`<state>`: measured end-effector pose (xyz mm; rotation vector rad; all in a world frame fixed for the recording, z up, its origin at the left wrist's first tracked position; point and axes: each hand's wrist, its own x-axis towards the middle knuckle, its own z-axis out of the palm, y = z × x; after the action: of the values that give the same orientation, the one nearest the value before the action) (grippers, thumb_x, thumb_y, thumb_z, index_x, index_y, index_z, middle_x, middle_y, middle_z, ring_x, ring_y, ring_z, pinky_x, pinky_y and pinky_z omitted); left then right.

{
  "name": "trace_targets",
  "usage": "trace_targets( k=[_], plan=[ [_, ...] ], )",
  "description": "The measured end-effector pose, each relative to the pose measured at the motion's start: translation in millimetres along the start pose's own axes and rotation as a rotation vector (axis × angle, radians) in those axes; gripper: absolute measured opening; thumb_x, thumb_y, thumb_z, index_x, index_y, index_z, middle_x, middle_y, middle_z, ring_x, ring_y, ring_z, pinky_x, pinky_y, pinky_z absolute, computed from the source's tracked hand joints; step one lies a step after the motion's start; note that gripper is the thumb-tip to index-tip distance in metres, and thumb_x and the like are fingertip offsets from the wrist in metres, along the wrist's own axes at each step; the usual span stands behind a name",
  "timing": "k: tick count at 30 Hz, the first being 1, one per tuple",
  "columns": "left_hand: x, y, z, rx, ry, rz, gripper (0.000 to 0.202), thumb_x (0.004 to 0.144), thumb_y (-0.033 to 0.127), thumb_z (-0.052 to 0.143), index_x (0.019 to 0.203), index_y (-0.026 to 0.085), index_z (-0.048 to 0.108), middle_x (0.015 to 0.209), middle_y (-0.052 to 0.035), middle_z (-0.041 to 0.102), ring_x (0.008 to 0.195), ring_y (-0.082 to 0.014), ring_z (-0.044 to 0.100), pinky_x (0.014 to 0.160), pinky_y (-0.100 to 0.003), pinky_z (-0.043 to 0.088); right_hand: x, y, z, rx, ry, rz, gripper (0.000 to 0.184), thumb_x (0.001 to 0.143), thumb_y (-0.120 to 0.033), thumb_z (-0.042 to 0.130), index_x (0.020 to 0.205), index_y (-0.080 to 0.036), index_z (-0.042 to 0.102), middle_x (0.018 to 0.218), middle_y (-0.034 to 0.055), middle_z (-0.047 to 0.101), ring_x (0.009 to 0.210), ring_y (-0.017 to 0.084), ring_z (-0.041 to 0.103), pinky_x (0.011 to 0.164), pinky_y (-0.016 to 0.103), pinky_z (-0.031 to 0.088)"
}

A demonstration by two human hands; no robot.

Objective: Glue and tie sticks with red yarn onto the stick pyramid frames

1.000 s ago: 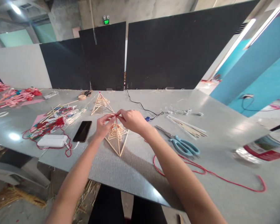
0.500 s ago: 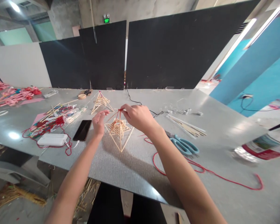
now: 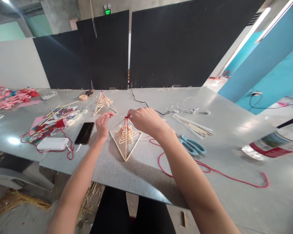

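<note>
A pyramid-shaped frame of thin sticks (image 3: 126,146) stands on the table in front of me, with smaller stick layers inside it. Red string (image 3: 126,118) is bound around its peak. My right hand (image 3: 146,121) pinches the frame at that peak, thumb and fingers closed. To the left of the peak, my left hand (image 3: 102,126) is raised with its fingertips pressed together; whatever they hold is too fine to make out. Behind it stands a second stick pyramid (image 3: 104,103). Blue-handled scissors (image 3: 191,145) and loose red string (image 3: 224,178) lie right of my right forearm.
Left of my hands are a phone (image 3: 84,133), a white power bank (image 3: 52,144) and a heap of sticks and coloured craft pieces (image 3: 61,122). Loose sticks (image 3: 192,126) lie at right, near a labelled plastic container (image 3: 278,143). A black cable (image 3: 144,102) crosses the back.
The view has shifted slightly, so the scene sits a little differently. My right hand stays at the frame's peak, and my left hand remains raised beside it.
</note>
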<state>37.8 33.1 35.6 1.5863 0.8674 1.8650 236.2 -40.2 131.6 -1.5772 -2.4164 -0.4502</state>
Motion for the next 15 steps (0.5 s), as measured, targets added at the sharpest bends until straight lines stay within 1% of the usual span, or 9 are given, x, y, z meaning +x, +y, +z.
trace_targets(
  k=[3,7,11,15],
  plan=[
    [-1.0,-1.7,-0.5,0.015,-0.07,0.011,0.023,0.091,0.04,0.064,0.089,0.022,0.077,0.088,-0.0054,0.076,0.088,-0.0215,0.069,0.088,-0.038,0.053,0.8,0.7,-0.3,-0.004,0.007,0.001,0.035,0.094,-0.01,0.044,0.116,-0.015,0.071,0.084,0.012,0.074,0.064,0.018,0.06,0.058,0.033,0.019],
    [-2.4,-5.8,-1.9,0.015,-0.152,-0.005,0.022,0.092,0.04,0.065,0.093,0.022,0.078,0.094,-0.0067,0.077,0.095,-0.0233,0.071,0.093,-0.04,0.052,0.3,1.5,-2.8,-0.012,0.018,0.009,0.034,0.094,-0.009,0.044,0.115,-0.014,0.071,0.083,0.0119,0.073,0.062,0.017,0.058,0.058,0.034,0.02],
    [-1.6,-6.6,-2.7,0.028,-0.143,-0.001,0.021,0.092,0.036,0.063,0.093,0.022,0.078,0.094,-0.0063,0.077,0.093,-0.0225,0.07,0.092,-0.038,0.053,-0.7,1.9,-4.9,-0.015,0.026,0.033,0.035,0.094,-0.01,0.043,0.116,-0.015,0.07,0.083,0.0112,0.073,0.061,0.017,0.056,0.06,0.033,0.02],
    [-0.7,-6.0,-3.1,0.034,-0.137,-0.004,0.02,0.091,0.036,0.063,0.092,0.022,0.077,0.092,-0.0058,0.077,0.093,-0.0227,0.07,0.091,-0.038,0.052,-0.1,3.4,-1.8,0.003,0.043,0.025,0.037,0.094,-0.01,0.043,0.118,-0.016,0.071,0.083,0.0112,0.073,0.061,0.017,0.056,0.06,0.033,0.022]
  ],
)
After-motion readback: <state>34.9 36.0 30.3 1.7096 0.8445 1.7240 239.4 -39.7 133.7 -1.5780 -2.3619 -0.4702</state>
